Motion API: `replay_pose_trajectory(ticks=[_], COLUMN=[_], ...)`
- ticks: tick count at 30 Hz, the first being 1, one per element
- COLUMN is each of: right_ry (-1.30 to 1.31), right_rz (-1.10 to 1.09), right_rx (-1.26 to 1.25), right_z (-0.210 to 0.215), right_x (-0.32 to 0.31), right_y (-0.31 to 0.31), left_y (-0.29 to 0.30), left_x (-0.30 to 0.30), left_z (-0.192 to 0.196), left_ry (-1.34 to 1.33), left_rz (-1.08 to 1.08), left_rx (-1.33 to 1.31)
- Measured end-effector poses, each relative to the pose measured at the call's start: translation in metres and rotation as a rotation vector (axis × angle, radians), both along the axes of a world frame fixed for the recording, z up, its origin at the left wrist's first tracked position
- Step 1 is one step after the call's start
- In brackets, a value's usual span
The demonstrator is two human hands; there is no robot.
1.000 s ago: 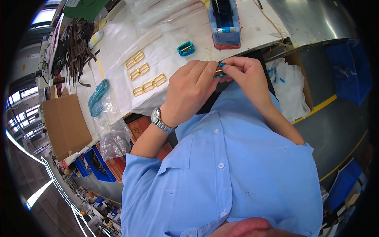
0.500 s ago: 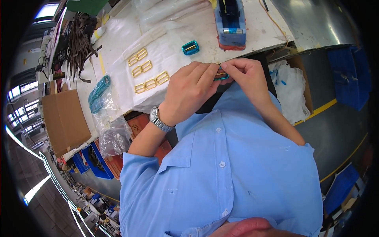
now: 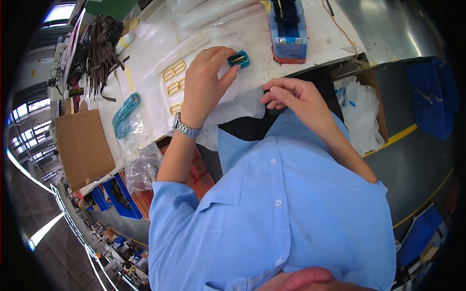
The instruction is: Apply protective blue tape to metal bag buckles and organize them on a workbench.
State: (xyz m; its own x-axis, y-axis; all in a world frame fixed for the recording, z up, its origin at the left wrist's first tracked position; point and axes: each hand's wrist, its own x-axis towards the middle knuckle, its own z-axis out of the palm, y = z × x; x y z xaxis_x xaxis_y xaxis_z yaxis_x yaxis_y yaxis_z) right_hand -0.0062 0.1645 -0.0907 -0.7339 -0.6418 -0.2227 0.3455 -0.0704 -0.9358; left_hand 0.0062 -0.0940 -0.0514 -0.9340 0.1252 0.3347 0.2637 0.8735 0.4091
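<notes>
My left hand (image 3: 206,82) reaches out over the white-covered table (image 3: 320,53). Its thumb and forefinger close around a small teal-wrapped buckle (image 3: 238,59) lying there. A metal watch (image 3: 186,128) sits on that wrist. My right hand (image 3: 292,98) hovers at the table's near edge, over a loose sheet of clear plastic (image 3: 238,109). Its fingers are curled together and I see nothing in them. Several bare gold buckles (image 3: 174,80) lie in rows on the sheet, just left of my left hand.
A blue tape dispenser (image 3: 287,29) stands beyond the teal buckle. A bag of teal-wrapped buckles (image 3: 125,114), clear plastic bags (image 3: 141,167), flat cardboard (image 3: 82,145) and brown straps (image 3: 97,48) lie to the left. A box lined with white plastic (image 3: 359,111) sits right.
Both hands were together near my chest, working a small piece. Now they have parted: the left hand has stretched forward onto the teal-wrapped buckle and the right stays at the table edge.
</notes>
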Motion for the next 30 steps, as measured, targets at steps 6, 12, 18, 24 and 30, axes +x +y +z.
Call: replay_pose_trajectory(ticks=[6, 12, 18, 24, 30], right_ry=[0.022, 0.467, 0.609, 0.489, 0.381], right_rz=[-0.029, -0.468, -0.437, -0.325, -0.229], right_rx=[0.006, 0.108, 0.322, 0.264, 0.323], right_z=[0.014, 0.057, 0.035, 0.034, 0.044], right_x=[0.0, -0.021, -0.08, -0.088, -0.095], right_y=[0.004, 0.034, 0.048, 0.026, 0.016], left_y=[-0.007, -0.067, -0.074, -0.081, -0.091], left_x=[0.005, 0.03, 0.049, 0.06, 0.052], left_z=[0.005, 0.023, 0.017, 0.011, 0.008], left_ry=[0.029, 0.067, -0.084, -0.061, -0.068], left_rz=[0.03, 0.284, 0.239, 0.165, 0.159], left_rx=[0.032, -0.003, -0.233, -0.345, -0.314])
